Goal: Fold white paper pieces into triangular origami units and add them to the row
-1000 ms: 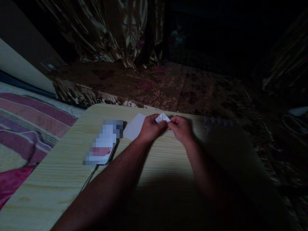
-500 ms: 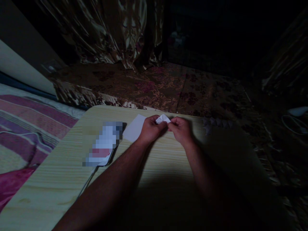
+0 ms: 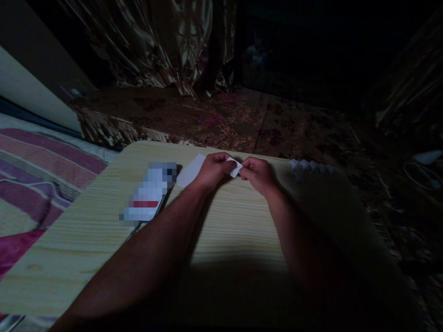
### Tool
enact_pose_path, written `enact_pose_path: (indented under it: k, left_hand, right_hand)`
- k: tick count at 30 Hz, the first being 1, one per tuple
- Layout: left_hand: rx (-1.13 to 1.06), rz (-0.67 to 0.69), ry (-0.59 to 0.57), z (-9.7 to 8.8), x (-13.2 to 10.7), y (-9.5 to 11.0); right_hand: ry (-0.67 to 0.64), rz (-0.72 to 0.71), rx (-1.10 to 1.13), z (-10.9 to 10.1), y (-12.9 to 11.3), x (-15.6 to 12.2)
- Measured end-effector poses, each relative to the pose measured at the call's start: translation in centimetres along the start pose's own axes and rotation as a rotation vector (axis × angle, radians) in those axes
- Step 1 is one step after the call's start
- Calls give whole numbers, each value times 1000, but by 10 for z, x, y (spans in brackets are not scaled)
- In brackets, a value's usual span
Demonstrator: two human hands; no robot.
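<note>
A small piece of folded white paper point(image 3: 234, 170) is held between my two hands above the far part of the wooden table point(image 3: 221, 221). My left hand point(image 3: 215, 170) pinches its left side, the thumb lying across its face. At its right corner, the fingertips of my right hand point(image 3: 256, 173) are closed on the paper. A flat stack or sheet of white paper point(image 3: 191, 170) lies just left of my left hand, partly covered by it. Several small folded paper pieces point(image 3: 311, 166) sit in a row to the right of my right hand.
A phone point(image 3: 148, 193), its screen blurred out, lies on the table's left with a cable attached. Beyond the far edge is a ledge with patterned cloth point(image 3: 235, 115) under curtains point(image 3: 187, 46). A striped bedspread point(image 3: 44, 175) is at the left.
The folded paper has been turned and tilted between my fingers, so another face shows. My view has shifted slightly, with the table higher in the picture. Both hands keep their hold.
</note>
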State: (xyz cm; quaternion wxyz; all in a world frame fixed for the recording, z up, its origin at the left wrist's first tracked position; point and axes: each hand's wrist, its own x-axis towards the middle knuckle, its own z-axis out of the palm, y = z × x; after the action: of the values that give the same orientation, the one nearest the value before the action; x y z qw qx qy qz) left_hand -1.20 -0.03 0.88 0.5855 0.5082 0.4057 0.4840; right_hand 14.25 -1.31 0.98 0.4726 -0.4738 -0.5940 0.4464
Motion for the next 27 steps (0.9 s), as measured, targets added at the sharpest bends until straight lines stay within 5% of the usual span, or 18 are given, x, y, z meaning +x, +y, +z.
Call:
enact_pose_path:
  k: [8, 27]
  left_hand:
    - [-76, -23, -21, -3, 2, -1]
    - [8, -31, -110, -6, 2, -2]
  right_hand:
    - [-17, -46, 232, -3, 2, 0]
    - [-159, -23, 202, -10, 3, -4]
